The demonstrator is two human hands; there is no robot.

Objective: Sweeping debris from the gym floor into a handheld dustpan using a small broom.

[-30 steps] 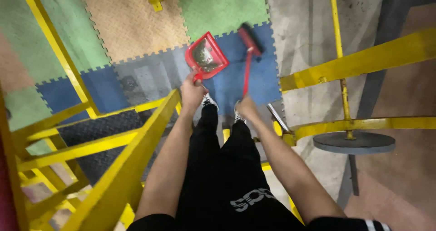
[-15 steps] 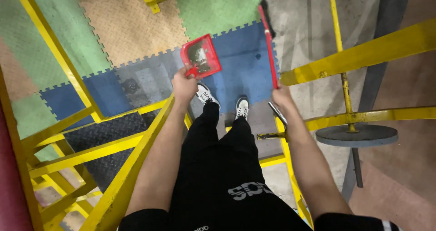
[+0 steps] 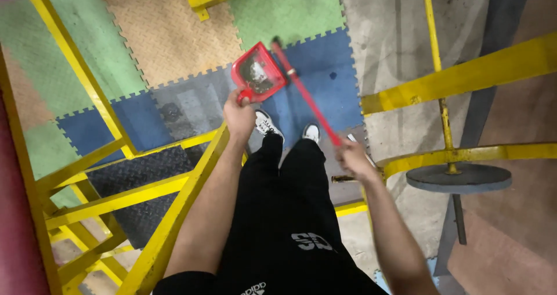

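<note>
My left hand point(image 3: 239, 115) grips the handle of a red dustpan point(image 3: 258, 73) that holds some grey dirt, lifted above the floor mats. My right hand point(image 3: 354, 158) holds the red handle of a broom point(image 3: 306, 94), which slants up and left so that its dark head end lies beside the dustpan's far edge. My black trousers point(image 3: 290, 214) and white shoes point(image 3: 268, 122) show between both arms.
Coloured foam floor mats point(image 3: 168, 40) lie ahead. Yellow steel frame bars point(image 3: 174, 214) run on the left and a yellow rail point(image 3: 458, 77) on the right. A grey weight plate point(image 3: 458, 178) sits on a yellow bar at the right.
The dustpan rose and shifted right. The broom swung from nearly upright at the right to slanting left toward the dustpan, and my right hand moved lower.
</note>
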